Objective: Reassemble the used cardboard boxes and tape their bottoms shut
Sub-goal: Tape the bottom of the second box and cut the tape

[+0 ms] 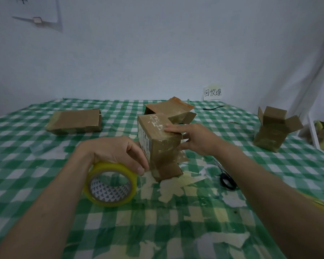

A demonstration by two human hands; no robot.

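Observation:
A small brown cardboard box (pixel 158 144) with old tape on it stands in the middle of the green checked table (pixel 36 161). My right hand (pixel 196 139) holds it, fingers laid flat on its top face and thumb against its right side. My left hand (pixel 118 152) grips a yellow roll of clear tape (pixel 109 184) just left of the box, fingertips touching the box's lower left edge. Whether a strip of tape runs from the roll to the box is unclear.
A flattened box (pixel 75 121) lies at the back left. Another box (pixel 168 108) with loose flaps sits behind the held one. An upright box (pixel 273 129) with open flaps stands at the right. Black scissors (pixel 227 181) lie right of the held box. A paper label (pixel 212 92) leans on the wall.

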